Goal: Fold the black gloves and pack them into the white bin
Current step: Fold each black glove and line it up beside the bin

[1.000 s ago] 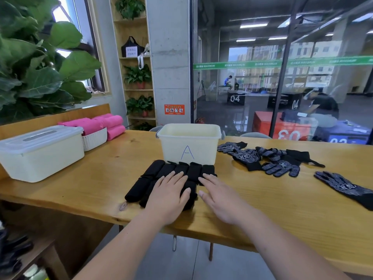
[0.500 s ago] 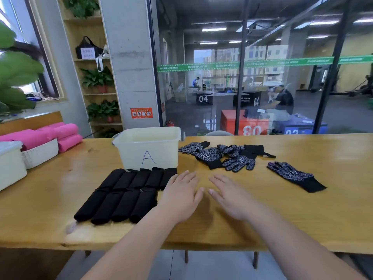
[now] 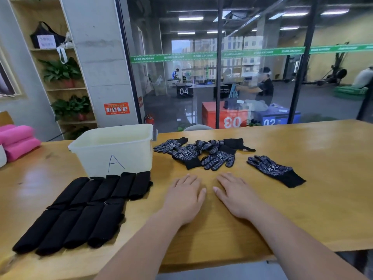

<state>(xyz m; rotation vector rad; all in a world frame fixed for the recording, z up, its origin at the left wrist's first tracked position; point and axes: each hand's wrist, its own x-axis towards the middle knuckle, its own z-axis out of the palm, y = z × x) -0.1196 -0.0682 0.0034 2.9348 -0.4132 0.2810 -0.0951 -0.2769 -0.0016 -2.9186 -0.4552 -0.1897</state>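
Observation:
Several folded black gloves (image 3: 84,211) lie in two rows on the wooden table (image 3: 323,199), just in front of the white bin (image 3: 115,150) marked "A". A heap of unfolded black dotted gloves (image 3: 201,153) sits right of the bin. One single dotted glove (image 3: 274,170) lies flat further right. My left hand (image 3: 184,197) and my right hand (image 3: 236,194) rest palm down side by side on the bare wood, between the folded rows and the single glove. Both hold nothing.
Pink rolled towels (image 3: 17,141) lie at the far left edge. A glass wall (image 3: 242,77) stands behind the table, with a person seated beyond it. A shelf with potted plants (image 3: 60,71) rises at the back left.
My view has swung right. Both hands have left the folded gloves and slid right onto bare wood. The lidded box and big plant at left have dropped out of view.

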